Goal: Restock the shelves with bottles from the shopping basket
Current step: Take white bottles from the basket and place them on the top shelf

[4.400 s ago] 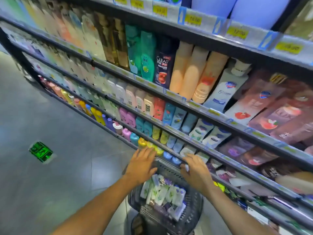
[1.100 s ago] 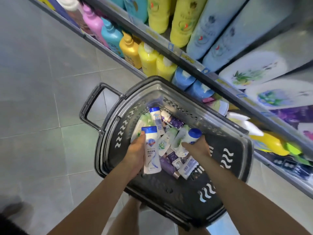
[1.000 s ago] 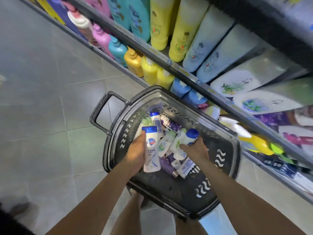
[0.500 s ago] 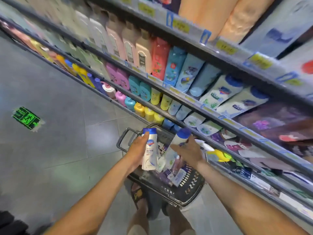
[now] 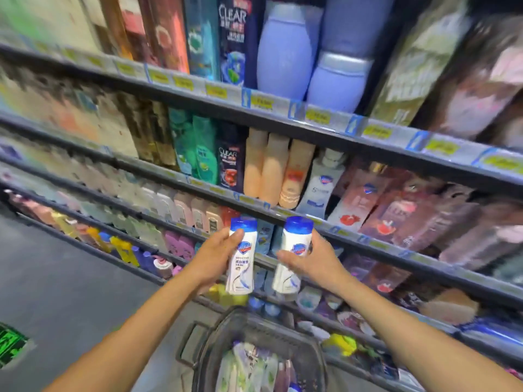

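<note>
My left hand (image 5: 210,257) grips a white bottle with a blue cap (image 5: 241,260), held upright in front of the shelves. My right hand (image 5: 312,260) grips a second white bottle with a blue cap (image 5: 291,257) beside it, also upright. Both bottles hover level with the third shelf rail (image 5: 368,244). Below them stands the dark shopping basket (image 5: 215,343), with several small bottles lying inside.
Shelves full of shampoo and body-wash bottles run from left to right. A white pump bottle (image 5: 318,188) with the same logo stands above my right hand, next to peach bottles (image 5: 271,168) and red refill pouches (image 5: 365,199). Grey floor lies at the left.
Both hands lifted one bottle each out of the basket and raised them to shelf height. My view swung up from the basket to the shelves.
</note>
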Tool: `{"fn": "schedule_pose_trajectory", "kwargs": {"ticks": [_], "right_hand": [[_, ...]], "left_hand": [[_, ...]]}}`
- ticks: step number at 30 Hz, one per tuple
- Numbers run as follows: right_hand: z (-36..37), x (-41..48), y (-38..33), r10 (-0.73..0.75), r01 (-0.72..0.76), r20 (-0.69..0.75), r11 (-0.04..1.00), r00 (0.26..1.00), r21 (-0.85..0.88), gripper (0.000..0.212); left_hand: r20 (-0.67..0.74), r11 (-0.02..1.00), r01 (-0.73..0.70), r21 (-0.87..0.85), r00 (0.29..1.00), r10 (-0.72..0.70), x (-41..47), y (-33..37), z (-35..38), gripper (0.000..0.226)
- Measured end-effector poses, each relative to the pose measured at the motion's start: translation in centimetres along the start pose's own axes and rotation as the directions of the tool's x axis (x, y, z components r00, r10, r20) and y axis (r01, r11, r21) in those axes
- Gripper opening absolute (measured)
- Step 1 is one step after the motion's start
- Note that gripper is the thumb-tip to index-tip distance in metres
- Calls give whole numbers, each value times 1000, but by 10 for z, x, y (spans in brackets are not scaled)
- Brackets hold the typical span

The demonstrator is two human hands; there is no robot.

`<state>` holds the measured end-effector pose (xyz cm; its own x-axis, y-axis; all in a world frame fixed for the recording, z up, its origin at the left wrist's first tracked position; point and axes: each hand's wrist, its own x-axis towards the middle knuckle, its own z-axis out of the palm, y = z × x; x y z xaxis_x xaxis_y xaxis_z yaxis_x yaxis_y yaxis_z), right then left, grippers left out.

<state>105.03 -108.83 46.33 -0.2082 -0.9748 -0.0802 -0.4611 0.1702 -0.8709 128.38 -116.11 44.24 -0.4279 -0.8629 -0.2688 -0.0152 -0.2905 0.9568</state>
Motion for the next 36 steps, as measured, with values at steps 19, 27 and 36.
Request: {"fn": "schedule_pose_trajectory", "kwargs": {"ticks": [19, 27, 36], "right_hand": [[-232, -17, -259, -419, 415, -247, 907, 874, -72, 25], [-319, -43, -333, -521, 491, -285, 854, 805, -175, 25], [-393, -42, -367, -564, 451, -409, 823, 718, -345, 46]], "left_hand": [[330, 744, -661, 96, 727, 603, -25, 366, 114, 19], [407, 652, -757, -32, 586, 701, -41, 471, 172, 18], [394, 543, -840, -17, 493, 776, -23, 534, 225, 18]]}}
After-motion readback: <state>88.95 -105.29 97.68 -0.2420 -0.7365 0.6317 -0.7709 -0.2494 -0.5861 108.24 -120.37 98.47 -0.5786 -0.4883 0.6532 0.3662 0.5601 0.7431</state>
